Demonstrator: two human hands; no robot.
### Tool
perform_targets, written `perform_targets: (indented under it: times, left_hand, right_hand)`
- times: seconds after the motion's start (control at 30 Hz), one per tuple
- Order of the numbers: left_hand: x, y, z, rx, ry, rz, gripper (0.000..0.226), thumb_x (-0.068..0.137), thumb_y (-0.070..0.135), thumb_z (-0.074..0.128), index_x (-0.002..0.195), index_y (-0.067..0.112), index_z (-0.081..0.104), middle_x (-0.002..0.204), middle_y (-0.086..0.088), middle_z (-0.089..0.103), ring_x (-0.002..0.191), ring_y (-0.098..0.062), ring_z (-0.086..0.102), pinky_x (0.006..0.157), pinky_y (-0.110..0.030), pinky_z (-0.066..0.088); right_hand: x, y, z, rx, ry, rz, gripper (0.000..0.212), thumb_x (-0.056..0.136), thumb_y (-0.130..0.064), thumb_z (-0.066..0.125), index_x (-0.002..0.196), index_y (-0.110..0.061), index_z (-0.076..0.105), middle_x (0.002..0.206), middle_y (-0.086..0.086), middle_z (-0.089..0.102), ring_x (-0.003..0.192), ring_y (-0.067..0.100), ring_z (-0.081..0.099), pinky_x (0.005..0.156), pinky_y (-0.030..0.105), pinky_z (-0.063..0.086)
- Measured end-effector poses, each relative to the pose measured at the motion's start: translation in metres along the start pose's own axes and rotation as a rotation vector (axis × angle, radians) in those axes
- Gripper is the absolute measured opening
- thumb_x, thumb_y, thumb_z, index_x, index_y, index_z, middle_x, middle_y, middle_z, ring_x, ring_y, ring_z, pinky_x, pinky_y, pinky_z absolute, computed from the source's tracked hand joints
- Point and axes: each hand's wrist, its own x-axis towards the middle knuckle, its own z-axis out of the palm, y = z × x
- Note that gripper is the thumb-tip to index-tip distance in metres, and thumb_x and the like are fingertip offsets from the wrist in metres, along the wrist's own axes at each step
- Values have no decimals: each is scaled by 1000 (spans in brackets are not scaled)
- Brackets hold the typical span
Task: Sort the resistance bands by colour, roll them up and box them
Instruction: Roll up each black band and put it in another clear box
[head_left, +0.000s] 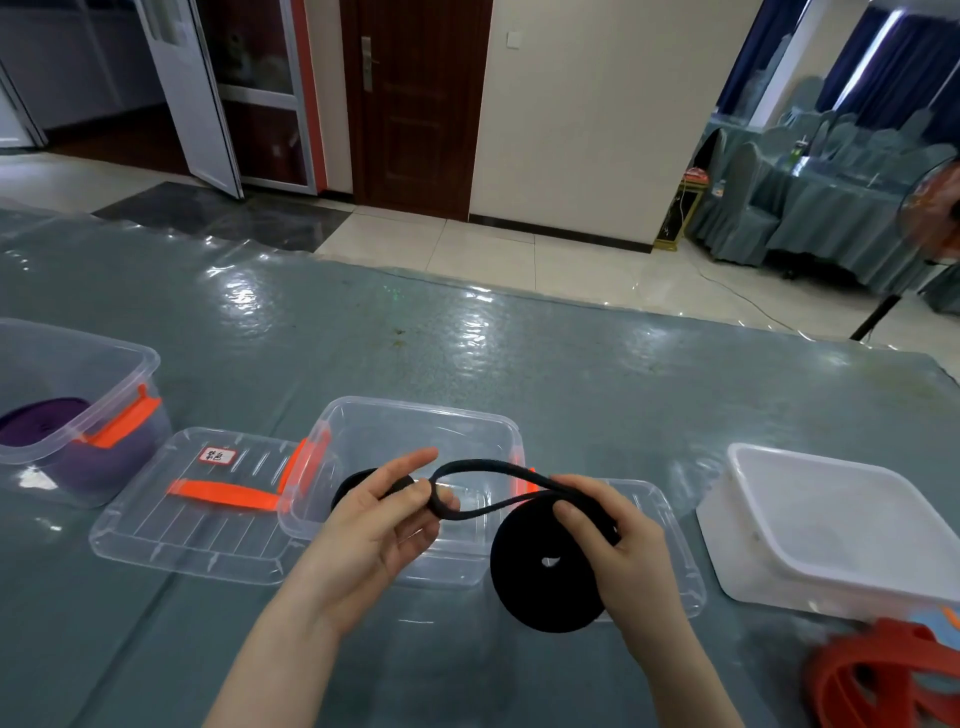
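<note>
Two hands work above the middle clear box, which I take as my landmark. My right hand grips a rolled black band, thumb pressed on its upper rim, and holds the coil upright just right of the box and over a clear lid lying there. My left hand pinches the loose loop end of that band between thumb and forefinger, the other fingers relaxed, in front of the box's near wall. A second black roll lies inside the box, mostly hidden behind my left hand. Left of the box lies another clear lid with an orange handle and a small label I cannot read. Farther left, a clear box with purple bands is cut off by the frame edge. Well to the right sits a white box, upside down as far as I can tell, and nearer than it a heap of red bands is cropped at the corner. Beyond the middle box the table runs open to its far edge, with bare cover also between my forearms.
</note>
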Motion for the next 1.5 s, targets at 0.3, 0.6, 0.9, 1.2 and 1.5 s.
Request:
perform_targets:
  times: [0.3,0.6,0.9,1.2,1.5]
  left_hand:
    - [2,-6,1,601,195,225,39,88,-5,53,100,26,72,100,-5,74,95,-15,69,88,-29,52]
    - [0,-1,28,933,24,470,13,74,20,81,81,26,71,67,24,65,67,5,59,67,-12,42]
    - [4,-14,34,537,16,314,5,85,3,68,88,6,65,82,-6,75,78,-18,72,70,-25,55]
    - [-2,-18,30,459,82,321,31,81,-3,69,100,22,74,97,3,76,94,-12,71,82,-29,55]
    - [-12,-4,21,645,59,401,31,77,0,75,91,27,77,88,6,76,86,-8,70,78,-14,51]
  right_hand:
    - [1,-6,-2,-13,-52,-12,28,86,0,66,100,-23,73,95,-18,73,95,-1,65,80,7,46]
    - [5,-15,3,-29,-93,-42,27,85,0,67,99,-22,73,95,-15,73,96,4,67,83,12,47]
    - [1,-26,13,45,48,-42,25,86,0,66,96,-23,71,91,-16,72,90,2,66,76,9,47]
    - [-3,-30,19,75,73,-2,16,90,-5,63,98,-18,66,90,-11,71,87,1,66,73,9,47]
    - [-2,-34,7,126,-173,163,15,86,-9,69,98,-18,64,84,8,73,71,13,69,63,20,51]
